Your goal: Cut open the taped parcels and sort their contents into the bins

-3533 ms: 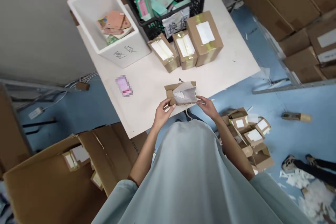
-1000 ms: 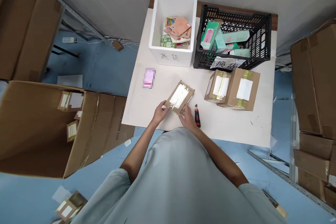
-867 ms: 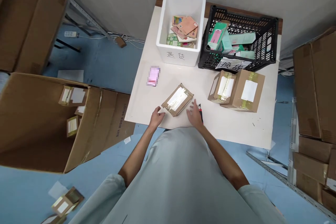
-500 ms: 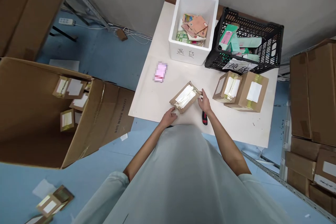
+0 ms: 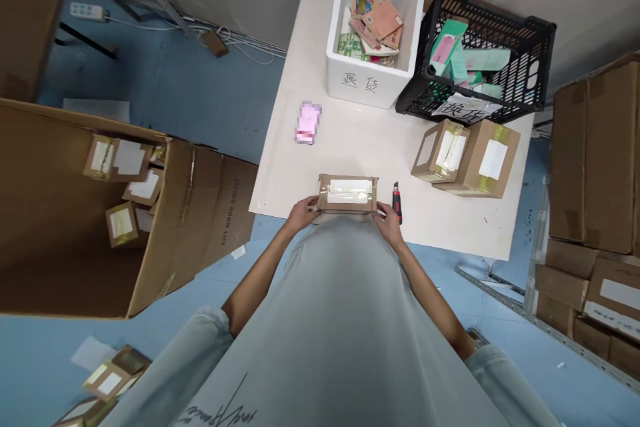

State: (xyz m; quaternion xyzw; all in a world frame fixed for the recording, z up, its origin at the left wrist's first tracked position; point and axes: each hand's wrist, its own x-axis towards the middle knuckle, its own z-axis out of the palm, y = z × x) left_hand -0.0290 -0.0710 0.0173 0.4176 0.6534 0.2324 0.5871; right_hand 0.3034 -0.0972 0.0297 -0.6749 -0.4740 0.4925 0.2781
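A small taped cardboard parcel (image 5: 348, 193) with a white label sits square to me at the near edge of the white table (image 5: 350, 147). My left hand (image 5: 301, 215) grips its left end and my right hand (image 5: 387, 220) grips its right end, fingers curled on the box. A red and black utility knife (image 5: 397, 202) lies on the table just right of the parcel, close to my right hand.
Two more taped parcels (image 5: 467, 155) stand at the right. Behind them are a black crate (image 5: 485, 67) of teal boxes and a white foam bin (image 5: 375, 20) holding cards. A blurred pink item (image 5: 308, 123) lies left. A large open carton (image 5: 100, 207) stands on the floor at left.
An opened box I held earlier is gone. The sealed parcel has been turned from slanted to square and drawn to the table's near edge, now held at both ends.
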